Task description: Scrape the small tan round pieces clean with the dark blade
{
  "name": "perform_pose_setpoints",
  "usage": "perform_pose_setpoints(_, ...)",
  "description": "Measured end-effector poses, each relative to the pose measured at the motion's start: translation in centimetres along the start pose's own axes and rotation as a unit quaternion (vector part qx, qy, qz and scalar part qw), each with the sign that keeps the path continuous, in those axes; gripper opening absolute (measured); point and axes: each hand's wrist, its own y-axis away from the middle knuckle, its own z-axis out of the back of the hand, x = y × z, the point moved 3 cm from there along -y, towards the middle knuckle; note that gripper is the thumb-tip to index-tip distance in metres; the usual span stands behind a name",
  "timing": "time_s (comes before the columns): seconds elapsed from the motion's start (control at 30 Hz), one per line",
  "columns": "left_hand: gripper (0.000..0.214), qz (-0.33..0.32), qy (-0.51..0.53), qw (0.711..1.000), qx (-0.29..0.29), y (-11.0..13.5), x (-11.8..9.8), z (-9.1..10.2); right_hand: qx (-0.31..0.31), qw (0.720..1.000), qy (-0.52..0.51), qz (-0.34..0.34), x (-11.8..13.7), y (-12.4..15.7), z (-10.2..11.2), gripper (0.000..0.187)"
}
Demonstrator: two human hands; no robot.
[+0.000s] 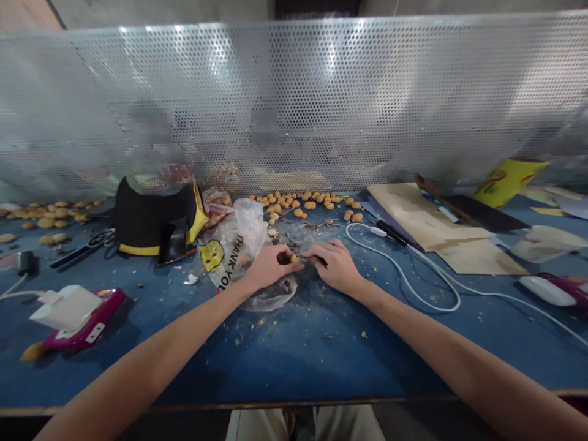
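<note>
Blue bench top (257, 361), viewed from my remote station. Left hand (272, 267) pinches a small tan lump (295, 259) at centre, fingers closed narrowly on it. Right hand (336, 266) grips a small dark-handled tool (320, 261) just beside the lump; its tip is hidden. Crumpled clear plastic bag (236, 236) touches the left hand at 10 o'clock. Loose tan lumps (294, 202) lie at 12 o'clock, white cable (404, 293) at 3 o'clock, black-handled scissors (82, 250) at 9 o'clock.

Bench (294, 361): 1 left hand (271, 267), 1 right hand (336, 266), 1 plastic bag (234, 257), 1 scissors (82, 248), 1 white cable (459, 299), 2 magenta devices (105, 303) (565, 285).
</note>
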Motion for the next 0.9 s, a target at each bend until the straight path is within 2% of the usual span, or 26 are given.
perform_pose_setpoints(0.5, 0.042, -0.004, -0.047, 0.999, -0.008, 0.11, -0.55, 0.02, 0.012, 0.999, -0.019, 0.032, -0.33, -0.13, 0.29, 0.016)
perform_pose_setpoints(0.9, 0.041, 0.005, -0.026, 1.0, 0.0, 0.15, -0.55, 0.14, 0.031, 0.999, -0.041, 0.006, -0.15, -0.27, 0.12, 0.013)
